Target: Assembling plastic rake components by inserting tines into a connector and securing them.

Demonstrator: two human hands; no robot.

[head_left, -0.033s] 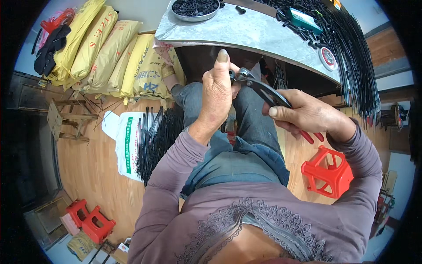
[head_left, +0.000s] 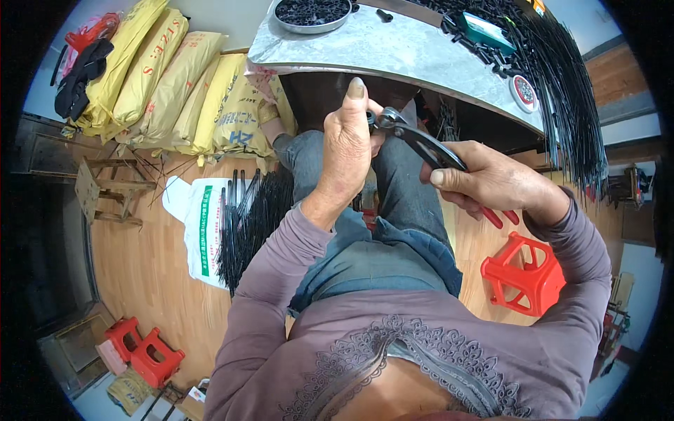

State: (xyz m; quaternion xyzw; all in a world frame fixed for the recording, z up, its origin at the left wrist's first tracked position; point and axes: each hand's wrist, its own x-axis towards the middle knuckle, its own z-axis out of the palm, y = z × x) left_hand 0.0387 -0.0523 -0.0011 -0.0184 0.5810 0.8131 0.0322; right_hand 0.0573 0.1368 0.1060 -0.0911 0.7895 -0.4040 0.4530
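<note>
My left hand (head_left: 347, 147) is raised over my lap with its thumb pointing up. Its fingers are closed round a small black part (head_left: 371, 120), mostly hidden behind the hand. My right hand (head_left: 491, 175) is wrapped round a pair of pliers (head_left: 427, 146) with a dark head and red handle ends. The pliers' jaws meet the black part or lie right beside it; I cannot tell whether they grip it.
Ahead stands a marble-topped table (head_left: 393, 49) with a metal bowl (head_left: 312, 17) of small black parts, a green box (head_left: 486, 33) and long black rods (head_left: 562, 91). Yellow sacks (head_left: 182, 91) lean at left. More rods (head_left: 256, 217) lie left of my legs; a red stool (head_left: 523, 274) stands right.
</note>
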